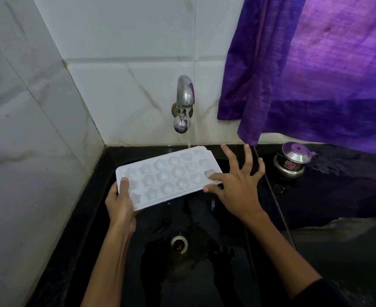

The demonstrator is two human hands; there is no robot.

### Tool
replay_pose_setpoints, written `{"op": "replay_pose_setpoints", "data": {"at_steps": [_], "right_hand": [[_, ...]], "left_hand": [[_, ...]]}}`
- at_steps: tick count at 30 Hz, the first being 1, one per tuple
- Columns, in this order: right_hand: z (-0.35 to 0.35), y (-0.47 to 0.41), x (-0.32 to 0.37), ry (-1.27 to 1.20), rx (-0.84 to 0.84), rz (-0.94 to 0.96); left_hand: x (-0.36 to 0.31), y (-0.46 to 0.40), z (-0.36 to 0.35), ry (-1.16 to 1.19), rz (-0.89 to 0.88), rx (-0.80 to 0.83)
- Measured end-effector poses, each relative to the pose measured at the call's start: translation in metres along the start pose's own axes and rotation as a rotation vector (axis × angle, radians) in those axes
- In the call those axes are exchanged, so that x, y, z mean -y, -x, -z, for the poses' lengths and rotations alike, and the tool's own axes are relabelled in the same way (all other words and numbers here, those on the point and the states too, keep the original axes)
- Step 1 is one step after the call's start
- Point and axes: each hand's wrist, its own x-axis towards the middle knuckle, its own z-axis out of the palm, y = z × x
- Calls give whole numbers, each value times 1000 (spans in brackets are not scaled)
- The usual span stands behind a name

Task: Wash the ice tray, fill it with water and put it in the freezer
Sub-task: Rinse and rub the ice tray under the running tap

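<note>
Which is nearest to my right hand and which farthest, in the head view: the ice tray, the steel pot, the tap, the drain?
From the right hand:
1. Ice tray, touching its thumb, to its left.
2. Steel pot, on the counter to its right.
3. Drain below in the sink and tap up on the wall: too close to call.

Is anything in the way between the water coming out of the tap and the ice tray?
Nothing visible. The water stream falls freely from the tap to the far edge of the ice tray, held over the sink by the left hand; the right hand touches its right end.
</note>
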Motion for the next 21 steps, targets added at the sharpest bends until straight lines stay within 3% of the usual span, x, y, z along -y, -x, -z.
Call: {"op": "replay_pose_setpoints", "data": {"at_steps": [3,9,15,21], "right_hand": [[6,2,-5,-35,24,-53],[6,2,-13,64,72,68],[24,-8,-16,-18,181,-104],[32,-38,-18,-115,356,-109]], "left_hand": [[4,2,0,-8,12,10],[7,2,-6,-30,26,26],[5,1,-13,-51,-4,44],[3,-6,-14,-38,18,46]]}}
